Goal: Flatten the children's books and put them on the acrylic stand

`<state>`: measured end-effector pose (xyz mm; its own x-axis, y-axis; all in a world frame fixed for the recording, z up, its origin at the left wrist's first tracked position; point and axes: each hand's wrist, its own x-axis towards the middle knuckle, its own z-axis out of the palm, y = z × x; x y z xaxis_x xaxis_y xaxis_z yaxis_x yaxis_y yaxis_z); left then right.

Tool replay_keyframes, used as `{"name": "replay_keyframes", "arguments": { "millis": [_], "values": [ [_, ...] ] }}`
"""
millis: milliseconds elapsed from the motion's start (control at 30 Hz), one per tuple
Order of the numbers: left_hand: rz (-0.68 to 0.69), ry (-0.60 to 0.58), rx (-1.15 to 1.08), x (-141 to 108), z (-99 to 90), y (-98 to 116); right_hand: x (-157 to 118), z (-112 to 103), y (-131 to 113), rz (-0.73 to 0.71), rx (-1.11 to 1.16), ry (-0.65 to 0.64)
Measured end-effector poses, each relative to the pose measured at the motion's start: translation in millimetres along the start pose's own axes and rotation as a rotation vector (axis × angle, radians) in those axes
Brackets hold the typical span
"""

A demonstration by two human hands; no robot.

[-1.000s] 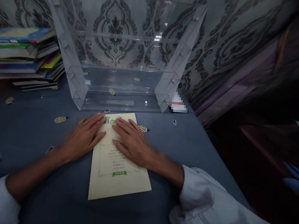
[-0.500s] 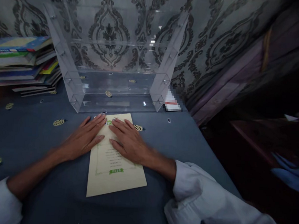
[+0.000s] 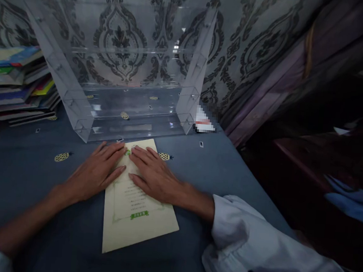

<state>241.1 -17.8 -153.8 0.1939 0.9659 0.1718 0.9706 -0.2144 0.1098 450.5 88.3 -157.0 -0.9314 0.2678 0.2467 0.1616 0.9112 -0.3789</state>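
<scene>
the bare left hand (image 3: 99, 168) and bare right hand (image 3: 153, 175) rest flat, fingers loose, on a cream rectangular printed paper (image 3: 139, 235) (lying on blue pineapple-patterned cloth (image 3: 219, 172), before a clear plastic rack (image 3: 134, 103)).

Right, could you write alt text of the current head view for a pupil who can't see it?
A person's left hand and right hand rest on the far part of a cream printed paper on a blue pineapple-patterned tabletop. Beyond stands a clear tiered rack, with a stack of books at left and a damask-patterned wall behind.
</scene>
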Motion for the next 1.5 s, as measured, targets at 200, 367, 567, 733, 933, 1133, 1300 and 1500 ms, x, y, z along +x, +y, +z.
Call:
{"name": "replay_keyframes", "arguments": {
  "millis": [200,367,567,733,933,1133,1300,1500],
  "values": [
    [0.050,-0.002,-0.014,7,6.7,1,2,0,-1,0.031,-0.015,0.005],
    [0.041,0.063,-0.030,11,9.1,0,2,1,-2,0.027,-0.014,0.025],
    [0.084,0.097,-0.015,8,20.2,-8,1,4,-1,0.033,-0.035,0.056],
    [0.099,0.072,0.053,15,11.7,-6,-1,5,1,0.064,-0.038,0.091],
    [0.009,0.054,0.088,34,4.8,13,-6,7,10,0.056,-0.012,0.101],
    [0.039,0.122,-0.006,30,23.0,8,-22,11,22,0.048,0.000,0.194],
    [0.064,0.129,-0.010,38,15.5,10,-26,11,23,0.058,0.007,0.202],
    [0.041,0.076,0.083,55,10.2,25,-23,8,24,0.094,0.015,0.242]
  ]
}}
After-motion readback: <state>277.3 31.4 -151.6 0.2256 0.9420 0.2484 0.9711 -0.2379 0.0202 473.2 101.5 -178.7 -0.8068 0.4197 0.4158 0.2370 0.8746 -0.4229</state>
